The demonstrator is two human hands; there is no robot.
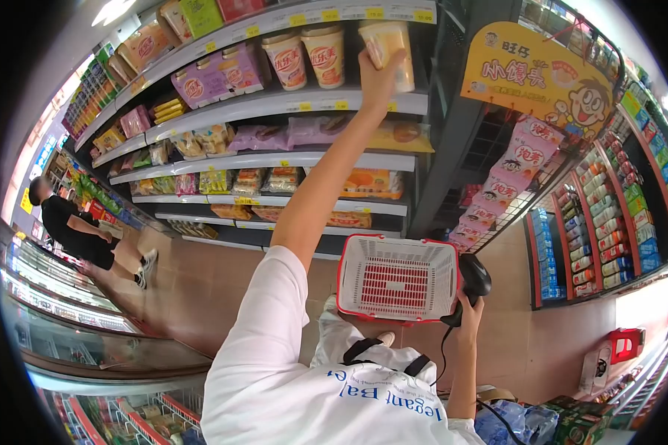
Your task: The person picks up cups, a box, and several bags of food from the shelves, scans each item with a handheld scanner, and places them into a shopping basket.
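Cup held tilted by left hand could slip if that grip loosens; right hand grips scanner near basket.

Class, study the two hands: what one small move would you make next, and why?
Probably ease the left hand back from the shelf, drawing the cup toward the basket. The fingers already grip the cup, the basket shows no goods inside, and the right hand is occupied with the black scanner.
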